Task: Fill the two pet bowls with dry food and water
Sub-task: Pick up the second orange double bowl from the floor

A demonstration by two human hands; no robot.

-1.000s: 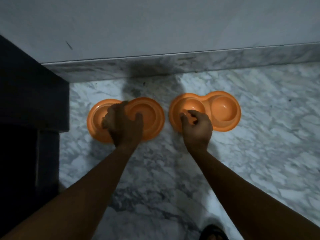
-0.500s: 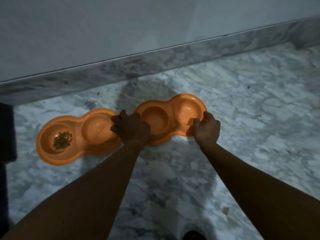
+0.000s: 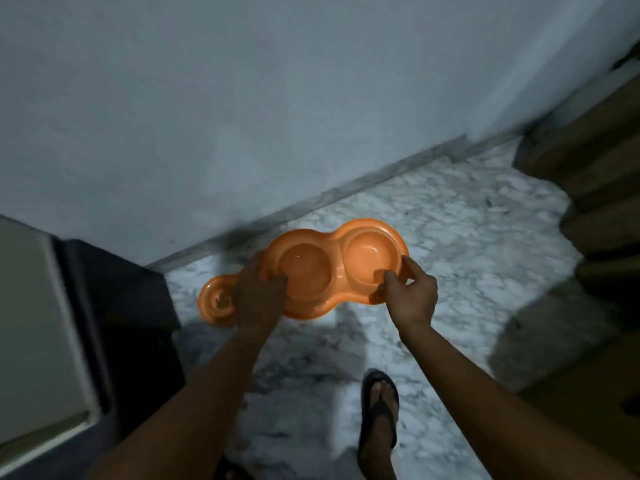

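Note:
I hold an orange double pet bowl point(image 3: 332, 271) up off the marble floor, level, with both wells showing no food. My left hand point(image 3: 258, 299) grips its left end, thumb over the rim. My right hand point(image 3: 410, 292) pinches its right front edge. A second orange double bowl point(image 3: 214, 299) rests on the floor below and to the left, mostly hidden by my left hand; its visible well holds a little dry food.
A white wall with a marble skirting point(image 3: 346, 192) runs behind. A dark cabinet point(image 3: 114, 306) stands at the left. Brown furniture point(image 3: 595, 188) fills the right. My foot in a black sandal point(image 3: 379, 410) is on the marble floor point(image 3: 467, 237).
Both hands have lifted the right-hand bowl off the floor and toward me. The view has risen and swung right; the other bowl stays on the floor.

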